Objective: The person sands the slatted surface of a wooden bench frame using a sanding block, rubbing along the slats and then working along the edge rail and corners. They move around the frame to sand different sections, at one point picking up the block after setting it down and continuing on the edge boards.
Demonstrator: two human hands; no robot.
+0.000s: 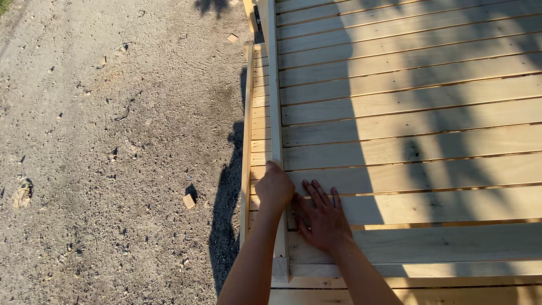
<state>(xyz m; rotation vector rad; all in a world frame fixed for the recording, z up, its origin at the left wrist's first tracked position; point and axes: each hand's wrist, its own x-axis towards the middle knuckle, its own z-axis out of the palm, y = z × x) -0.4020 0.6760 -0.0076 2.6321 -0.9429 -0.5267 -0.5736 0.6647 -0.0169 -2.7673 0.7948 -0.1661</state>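
A wooden deck of pale horizontal planks fills the right side of the head view. A long narrow wooden strip lies across the planks near their left ends, running away from me. My left hand is closed over this strip at its near part. Just to the right of the strip, my right hand lies flat on a plank with its fingers spread. Both forearms come in from the bottom edge.
Bare gravelly ground lies left of the deck. A small wood offcut sits on it near the deck's edge, another offcut lies farther off. A thin edge board runs along the deck's left side. Shadows fall across the planks.
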